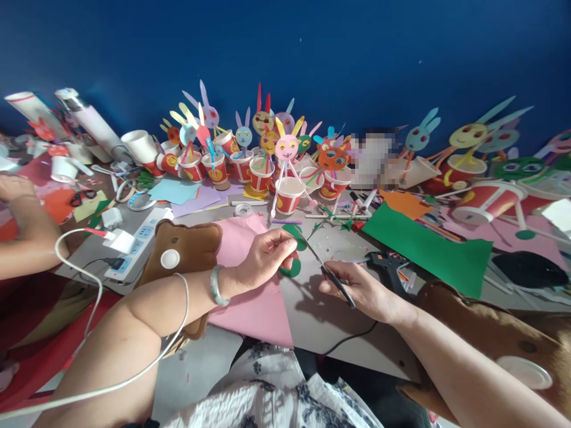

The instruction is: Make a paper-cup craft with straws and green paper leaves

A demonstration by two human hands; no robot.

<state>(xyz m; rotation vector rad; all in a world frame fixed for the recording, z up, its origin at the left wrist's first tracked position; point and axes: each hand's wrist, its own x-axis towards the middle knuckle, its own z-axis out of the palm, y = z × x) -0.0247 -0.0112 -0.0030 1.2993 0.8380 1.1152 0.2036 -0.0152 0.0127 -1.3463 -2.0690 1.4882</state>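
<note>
My right hand [357, 288] is closed round the black handles of a pair of scissors [338, 284]. The blades point up and left, toward the fingertips of my left hand [267, 258]. That hand is pinched, with a small piece of green paper [300, 236] at its fingertips, partly hidden behind them. Just below those fingers shows a second rounded green piece [292, 268]; whether it touches the hand is unclear. A pale bracelet [219, 286] circles my left wrist. Pink paper [252, 312] lies on the table beneath my left hand.
Red paper cups with rabbit-like paper faces [289, 193] line the back. A black glue gun [387, 267] and green sheet [430, 241] lie right. A power strip [140, 238] sits left, its white cable crossing my left arm. Another person's arm [27, 232] is at far left.
</note>
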